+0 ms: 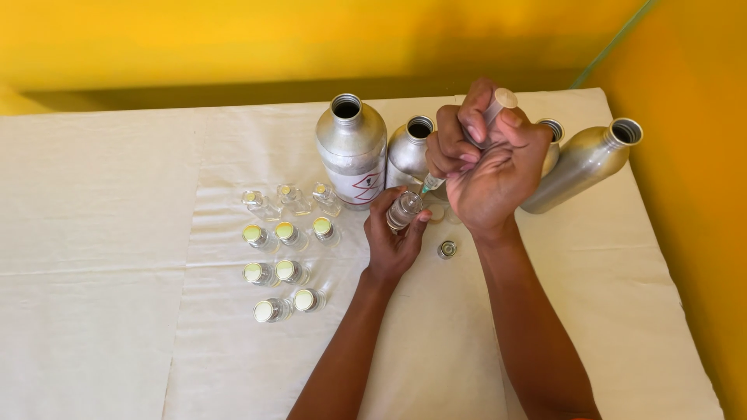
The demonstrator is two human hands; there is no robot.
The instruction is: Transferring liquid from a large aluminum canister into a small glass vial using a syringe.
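Along the back of the cloth-covered bench [117, 233] we see four aluminium bottles [352, 148], open-mouthed; they look stiff, and how full they are we cannot tell. Left of centre stand rows of small capped glass vials [284, 260], likely light, fragile and easy to topple. Our right hand [486, 159] is closed around a plastic syringe [492, 113], thumb near the plunger, its tip at the mouth of a small clear vial [403, 208]. Our left hand [393, 237] pinches that vial just above the bench; smooth glass seems slippery, so the sides are the place to hold it. A loose cap [447, 249] lies just beside.
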